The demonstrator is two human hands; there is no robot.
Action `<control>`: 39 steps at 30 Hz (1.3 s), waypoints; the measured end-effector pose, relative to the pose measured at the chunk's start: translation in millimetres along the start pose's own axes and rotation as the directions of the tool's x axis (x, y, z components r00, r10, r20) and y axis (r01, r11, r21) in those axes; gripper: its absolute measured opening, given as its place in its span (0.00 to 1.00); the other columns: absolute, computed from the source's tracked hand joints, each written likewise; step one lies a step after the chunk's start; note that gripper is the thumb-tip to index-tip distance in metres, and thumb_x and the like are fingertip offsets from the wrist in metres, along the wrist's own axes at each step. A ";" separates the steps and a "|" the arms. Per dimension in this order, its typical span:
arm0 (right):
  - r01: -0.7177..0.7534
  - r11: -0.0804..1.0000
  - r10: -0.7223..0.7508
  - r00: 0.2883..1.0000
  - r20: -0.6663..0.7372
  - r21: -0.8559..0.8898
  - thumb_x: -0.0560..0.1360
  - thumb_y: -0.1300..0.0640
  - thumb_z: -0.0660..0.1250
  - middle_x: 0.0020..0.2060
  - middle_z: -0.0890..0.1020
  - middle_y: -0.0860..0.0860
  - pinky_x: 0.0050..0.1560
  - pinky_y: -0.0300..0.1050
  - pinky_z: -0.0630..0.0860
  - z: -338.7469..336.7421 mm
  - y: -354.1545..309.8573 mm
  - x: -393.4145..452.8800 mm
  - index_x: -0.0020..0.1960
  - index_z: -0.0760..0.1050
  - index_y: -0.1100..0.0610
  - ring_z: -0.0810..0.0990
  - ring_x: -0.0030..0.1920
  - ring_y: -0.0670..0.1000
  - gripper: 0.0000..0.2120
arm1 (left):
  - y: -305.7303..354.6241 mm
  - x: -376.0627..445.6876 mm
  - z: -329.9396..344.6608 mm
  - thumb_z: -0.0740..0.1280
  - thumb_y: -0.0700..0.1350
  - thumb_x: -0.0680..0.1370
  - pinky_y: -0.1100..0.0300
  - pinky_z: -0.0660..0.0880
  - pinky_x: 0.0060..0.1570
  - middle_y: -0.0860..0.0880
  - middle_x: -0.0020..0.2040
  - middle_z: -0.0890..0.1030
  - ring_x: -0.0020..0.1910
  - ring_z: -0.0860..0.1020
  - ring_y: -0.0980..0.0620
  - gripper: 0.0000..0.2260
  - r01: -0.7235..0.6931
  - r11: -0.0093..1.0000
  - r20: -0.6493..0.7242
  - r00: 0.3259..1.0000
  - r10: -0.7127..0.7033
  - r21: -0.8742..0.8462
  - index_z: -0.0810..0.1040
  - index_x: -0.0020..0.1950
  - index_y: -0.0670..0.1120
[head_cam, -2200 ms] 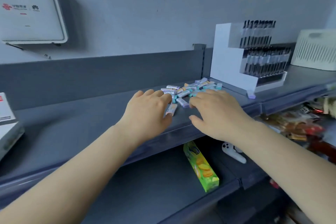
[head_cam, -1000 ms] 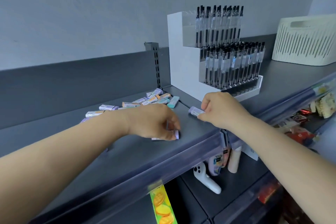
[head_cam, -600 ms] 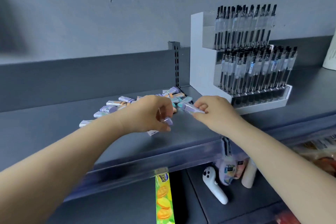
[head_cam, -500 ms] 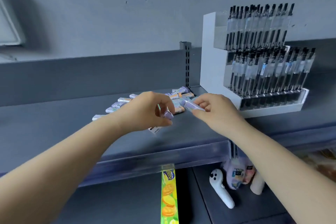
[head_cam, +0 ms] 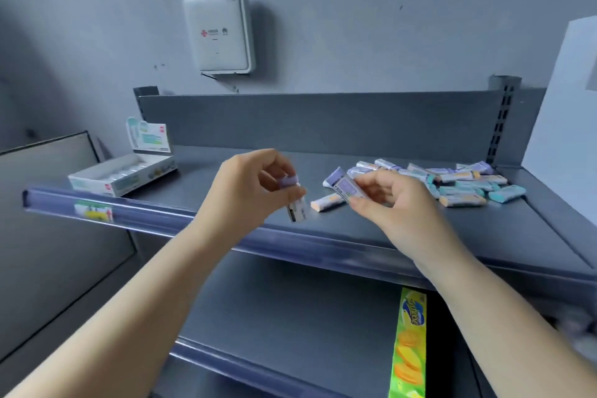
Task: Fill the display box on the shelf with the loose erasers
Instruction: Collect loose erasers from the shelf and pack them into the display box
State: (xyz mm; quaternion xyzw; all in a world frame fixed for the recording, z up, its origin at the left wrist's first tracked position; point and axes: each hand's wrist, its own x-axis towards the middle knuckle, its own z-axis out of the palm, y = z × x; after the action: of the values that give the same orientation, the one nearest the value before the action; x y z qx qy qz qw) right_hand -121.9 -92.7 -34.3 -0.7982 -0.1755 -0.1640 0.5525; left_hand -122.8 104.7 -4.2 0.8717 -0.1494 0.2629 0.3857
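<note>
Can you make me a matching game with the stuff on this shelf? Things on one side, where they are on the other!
Things:
1. display box
2. eraser pile
3. purple eraser
4. yellow-green box

Places:
A. pinched in the right hand
B. right part of the top shelf
C. lower shelf
D. left end of the top shelf

Pairs: 1-D, 2-B, 3-A, 4-C

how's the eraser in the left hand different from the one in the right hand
The left hand pinches its eraser nearly upright, its purple end up; the right hand holds its eraser slanted, with the purple label face showing. The left one hangs nearer the display box; the right one nearer the loose pile. Both are purple and white and off the shelf.
</note>
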 end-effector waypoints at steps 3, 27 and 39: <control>0.004 0.997 -0.008 0.999 0.053 0.075 0.73 0.58 0.68 0.41 0.85 0.45 0.49 0.38 0.76 41.6 -12.5 6.0 0.46 0.80 0.50 0.82 0.46 0.44 0.05 | -25.4 -13.7 -34.1 0.76 0.40 0.67 0.72 0.69 0.30 0.54 0.33 0.80 0.28 0.75 0.59 0.09 0.066 0.997 -0.097 0.993 -0.070 -0.040 0.77 0.37 0.50; -0.006 0.991 -0.010 0.992 0.124 0.135 0.71 0.63 0.69 0.36 0.82 0.46 0.48 0.41 0.75 304.2 -98.0 92.2 0.40 0.78 0.50 0.78 0.38 0.46 0.08 | -235.4 -12.3 -252.5 0.72 0.40 0.70 0.70 0.72 0.24 0.49 0.37 0.80 0.22 0.76 0.61 0.06 0.236 0.937 -0.219 0.930 -0.294 -0.257 0.76 0.41 0.47; 0.109 0.982 -0.066 0.965 0.254 -0.157 0.70 0.60 0.70 0.35 0.81 0.45 0.43 0.38 0.74 345.2 -99.3 161.9 0.38 0.78 0.50 0.77 0.36 0.43 0.06 | -299.1 58.6 -257.4 0.72 0.40 0.71 0.69 0.72 0.25 0.47 0.36 0.81 0.22 0.74 0.60 0.04 0.238 0.942 -0.219 0.931 -0.291 -0.237 0.78 0.40 0.43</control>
State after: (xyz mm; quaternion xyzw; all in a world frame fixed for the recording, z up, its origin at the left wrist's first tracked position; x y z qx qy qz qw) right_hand -1.1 280.2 5.5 -0.8479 -0.2636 -0.1019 0.4486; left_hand -24.6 491.3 -2.9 0.7987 -0.0065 0.2997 0.5217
